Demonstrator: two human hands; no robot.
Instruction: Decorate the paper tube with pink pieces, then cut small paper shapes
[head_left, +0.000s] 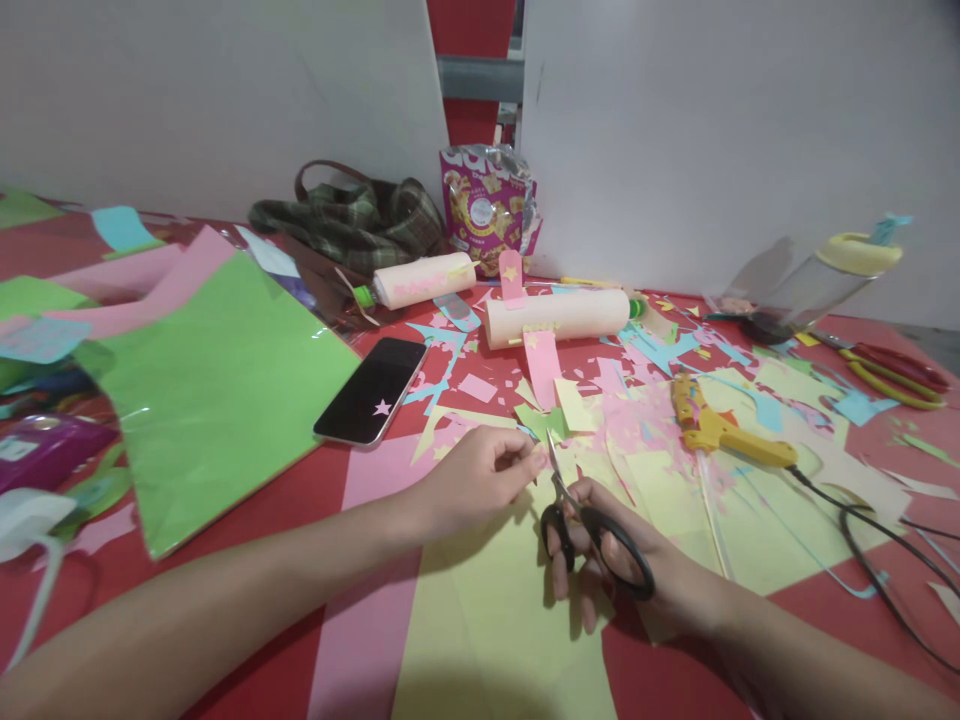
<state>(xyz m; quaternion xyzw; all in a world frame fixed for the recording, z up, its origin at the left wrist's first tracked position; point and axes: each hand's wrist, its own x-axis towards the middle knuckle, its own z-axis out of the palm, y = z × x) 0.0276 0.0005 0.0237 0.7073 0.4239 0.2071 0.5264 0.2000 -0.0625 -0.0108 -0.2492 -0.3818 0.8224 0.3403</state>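
My right hand [600,550] has its fingers through the black handles of a pair of scissors [558,480], whose blades point up and away from me. Just left of the blades, my left hand [487,470] is closed in a pinch. Whatever sits between its fingertips is too small to make out. Beyond the scissor tips lie a green paper scrap [538,420] and a folded pale yellow scrap [574,408]. Under both hands spreads yellow paper [495,620]. A paper-wrapped tube [562,318] with pink strips and small stars lies farther back.
A phone [373,390] with a pink star on it lies left, beside green sheets [217,400]. At right are a yellow glue gun [727,435] with a black cord, red-and-yellow scissors [892,372] and a tilted clear bottle [832,290]. A snack bag [484,205] stands behind.
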